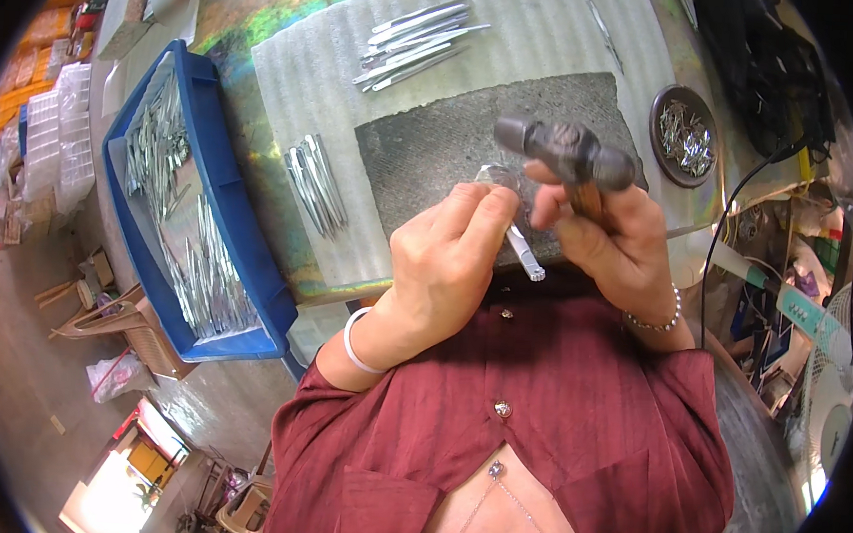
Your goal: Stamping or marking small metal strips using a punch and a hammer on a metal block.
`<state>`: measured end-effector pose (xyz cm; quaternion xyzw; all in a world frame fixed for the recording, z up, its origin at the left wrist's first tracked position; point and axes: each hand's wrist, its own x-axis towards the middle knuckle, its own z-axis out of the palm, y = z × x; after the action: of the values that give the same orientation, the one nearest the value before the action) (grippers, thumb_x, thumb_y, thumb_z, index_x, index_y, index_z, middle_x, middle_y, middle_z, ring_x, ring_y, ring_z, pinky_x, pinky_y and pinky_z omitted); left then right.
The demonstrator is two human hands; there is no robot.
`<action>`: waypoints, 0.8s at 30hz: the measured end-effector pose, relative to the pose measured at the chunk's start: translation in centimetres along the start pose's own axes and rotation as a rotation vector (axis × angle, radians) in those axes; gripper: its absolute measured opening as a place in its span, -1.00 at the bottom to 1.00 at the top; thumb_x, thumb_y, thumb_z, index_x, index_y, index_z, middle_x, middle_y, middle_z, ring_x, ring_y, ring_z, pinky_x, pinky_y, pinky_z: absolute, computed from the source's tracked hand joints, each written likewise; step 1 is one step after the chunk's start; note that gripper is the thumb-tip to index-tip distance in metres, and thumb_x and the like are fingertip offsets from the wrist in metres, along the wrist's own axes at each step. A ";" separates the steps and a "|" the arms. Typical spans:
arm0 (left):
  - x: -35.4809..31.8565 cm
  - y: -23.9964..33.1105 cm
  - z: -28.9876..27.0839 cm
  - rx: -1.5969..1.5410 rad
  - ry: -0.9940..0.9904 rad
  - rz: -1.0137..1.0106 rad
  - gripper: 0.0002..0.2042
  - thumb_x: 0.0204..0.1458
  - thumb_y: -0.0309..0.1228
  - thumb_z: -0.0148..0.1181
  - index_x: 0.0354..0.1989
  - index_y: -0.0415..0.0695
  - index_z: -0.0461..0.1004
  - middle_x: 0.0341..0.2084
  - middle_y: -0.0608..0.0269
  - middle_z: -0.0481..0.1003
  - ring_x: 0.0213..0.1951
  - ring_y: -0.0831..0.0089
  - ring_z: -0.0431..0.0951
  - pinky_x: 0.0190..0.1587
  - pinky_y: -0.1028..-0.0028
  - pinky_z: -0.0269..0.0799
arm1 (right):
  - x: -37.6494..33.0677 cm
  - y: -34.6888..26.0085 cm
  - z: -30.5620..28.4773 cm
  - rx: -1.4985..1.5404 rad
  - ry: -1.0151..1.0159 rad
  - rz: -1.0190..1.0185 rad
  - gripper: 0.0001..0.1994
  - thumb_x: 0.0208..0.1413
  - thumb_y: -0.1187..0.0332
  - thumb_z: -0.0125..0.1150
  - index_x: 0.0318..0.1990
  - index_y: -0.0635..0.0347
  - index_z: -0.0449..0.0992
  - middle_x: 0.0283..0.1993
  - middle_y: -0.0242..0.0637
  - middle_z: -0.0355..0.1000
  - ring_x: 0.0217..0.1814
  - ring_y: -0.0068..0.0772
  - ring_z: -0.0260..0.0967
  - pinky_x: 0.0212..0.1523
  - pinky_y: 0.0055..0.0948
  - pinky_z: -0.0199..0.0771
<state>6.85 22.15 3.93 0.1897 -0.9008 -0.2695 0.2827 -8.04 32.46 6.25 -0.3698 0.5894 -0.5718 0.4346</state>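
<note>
My left hand [453, 237] is closed in a pinch round a slim silver metal piece [525, 253], whose flat end juts out below the fingers toward my body. Its exact kind I cannot make out. In my right hand [623, 241] is a hammer with a dark metal head [570, 150] and a brown wooden handle [585, 200]. The hammer head is raised just right of the left fingertips. Beneath both hands lies a dark grey, rough slab [423, 159]. Part of the silver piece is hidden by my left fingers.
A ribbed pale foam sheet [291, 82] bears slim silver pieces in a far pile [411, 46] and a left pile [316, 184]. A blue bin [222, 171] at left holds many more. A round dark dish [660, 154] with small metal parts stands right; a black cable [727, 221] hangs nearby.
</note>
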 end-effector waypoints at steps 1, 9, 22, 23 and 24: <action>0.2 0.1 -0.1 -0.012 -0.025 0.006 -0.76 -0.24 -0.59 0.14 -0.31 -0.18 0.42 -0.44 0.19 0.44 -0.51 0.30 0.50 -0.51 0.41 0.40 | 0.1 -0.1 -0.3 -0.081 -0.051 -0.097 -0.77 0.05 0.47 0.24 -0.13 0.28 0.43 -0.55 -0.47 0.28 -0.54 -0.70 0.18 -0.52 -0.59 0.24; -0.8 -0.9 0.1 -0.076 -0.056 0.048 -0.73 -0.21 -0.49 0.16 -0.26 -0.19 0.38 -0.34 0.17 0.45 -0.45 0.28 0.56 -0.49 0.39 0.48 | 2.3 -5.2 1.1 -0.367 -0.268 -0.500 -0.75 -0.25 0.53 0.37 -0.35 0.24 0.46 -0.49 -0.26 0.40 -0.49 -0.34 0.43 -0.52 -0.48 0.42; 0.0 -1.1 -1.1 -0.180 -0.099 0.061 -0.82 -0.19 -0.51 0.14 -0.36 -0.15 0.35 -0.44 0.18 0.37 -0.53 0.26 0.52 -0.54 0.38 0.45 | 2.0 -7.4 1.0 -0.601 -0.362 -0.470 -0.71 -0.22 0.65 0.28 -0.26 0.27 0.42 -0.45 -0.25 0.37 -0.51 -0.41 0.41 -0.56 -0.54 0.35; -0.3 -1.3 -0.6 -0.124 -0.053 0.069 -0.82 -0.19 -0.52 0.13 -0.37 -0.14 0.34 -0.45 0.19 0.37 -0.53 0.26 0.52 -0.55 0.38 0.44 | 1.7 -8.1 1.0 -0.567 -0.311 -0.364 -0.70 -0.18 0.66 0.25 -0.22 0.28 0.41 -0.42 -0.27 0.38 -0.50 -0.50 0.40 -0.55 -0.58 0.34; -0.5 -1.3 -0.4 -0.069 -0.007 0.076 -0.83 -0.19 -0.53 0.12 -0.38 -0.14 0.34 -0.45 0.21 0.37 -0.54 0.27 0.51 -0.56 0.38 0.43 | 1.2 -8.4 0.8 -0.532 -0.260 -0.258 -0.69 -0.13 0.67 0.21 -0.17 0.28 0.39 -0.39 -0.29 0.39 -0.48 -0.59 0.39 -0.53 -0.61 0.33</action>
<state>7.77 21.22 3.24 0.1444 -0.8986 -0.2900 0.2960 -8.19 30.43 14.58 -0.6118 0.6062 -0.3962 0.3183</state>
